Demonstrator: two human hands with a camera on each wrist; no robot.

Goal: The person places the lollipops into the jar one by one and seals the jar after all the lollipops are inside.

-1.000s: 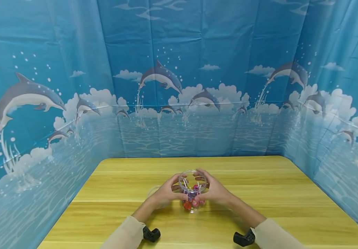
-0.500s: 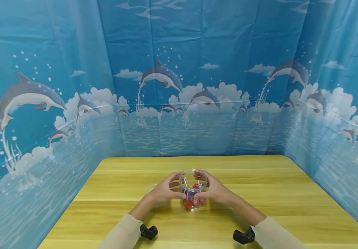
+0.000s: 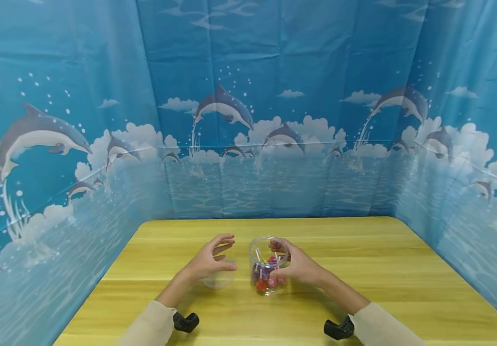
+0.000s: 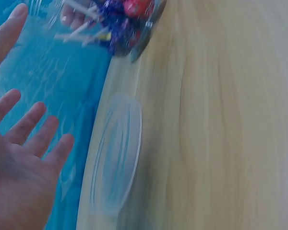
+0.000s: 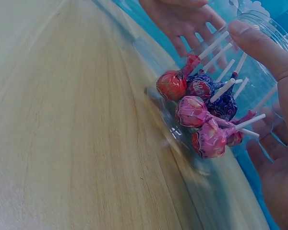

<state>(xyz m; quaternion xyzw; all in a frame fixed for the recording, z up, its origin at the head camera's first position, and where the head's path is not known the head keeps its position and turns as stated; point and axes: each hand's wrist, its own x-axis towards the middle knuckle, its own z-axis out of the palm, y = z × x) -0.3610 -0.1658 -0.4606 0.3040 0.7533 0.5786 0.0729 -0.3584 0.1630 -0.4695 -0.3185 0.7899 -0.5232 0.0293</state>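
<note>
A clear plastic jar (image 3: 253,260) stands upright on the table, its top uncovered. Several wrapped lollipops (image 5: 193,111) in red, pink and purple lie inside, white sticks pointing up. My right hand (image 3: 301,265) grips the jar's right side, thumb in front and fingers behind. Left of the jar, my left hand (image 3: 208,259) is held apart from it, fingers spread and holding nothing. Beneath that hand a clear round lid (image 4: 116,155) lies on the table; in the head view the hand partly covers it.
The yellow wood-grain table (image 3: 361,278) extends around both hands. Behind it and along its sides hangs a blue curtain (image 3: 248,187) printed with dolphins. A black wrist mount (image 3: 185,322) sits at the left cuff, and another mount (image 3: 338,329) at the right.
My left hand has let go of the jar and moved left, over the lid. The right hand stays on the jar, which keeps its place.
</note>
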